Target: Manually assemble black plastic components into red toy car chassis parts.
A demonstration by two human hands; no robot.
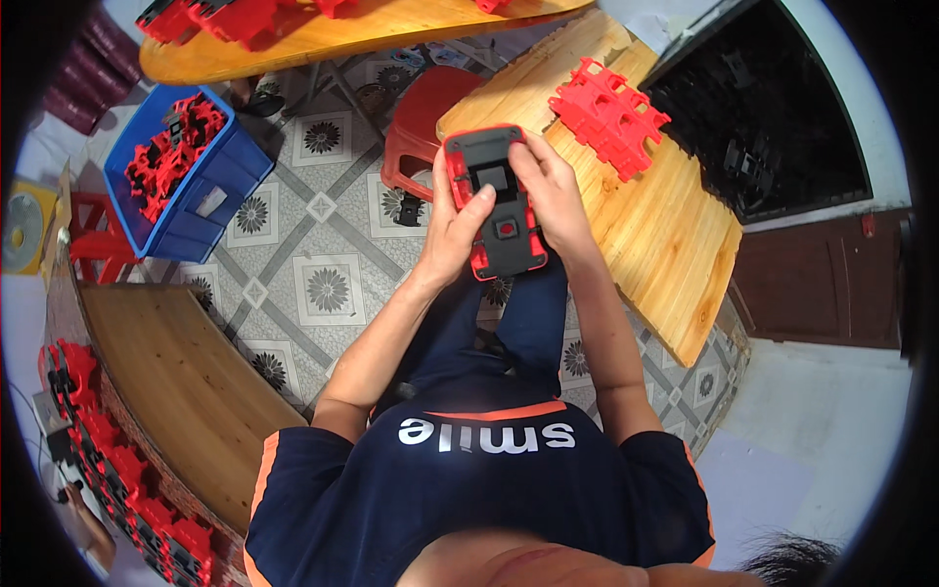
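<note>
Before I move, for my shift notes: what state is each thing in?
Case, held, black face showing
Left hand, gripping case
Right hand, gripping case
Blue bin, open-topped, holding red parts
Red frame, resting on wooden table
Red stool near table, upright
Dark screen, apparently off

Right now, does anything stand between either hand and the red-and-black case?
Nothing visible does: the left hand and the right hand both hold the red-and-black case directly, one at each side.
</note>
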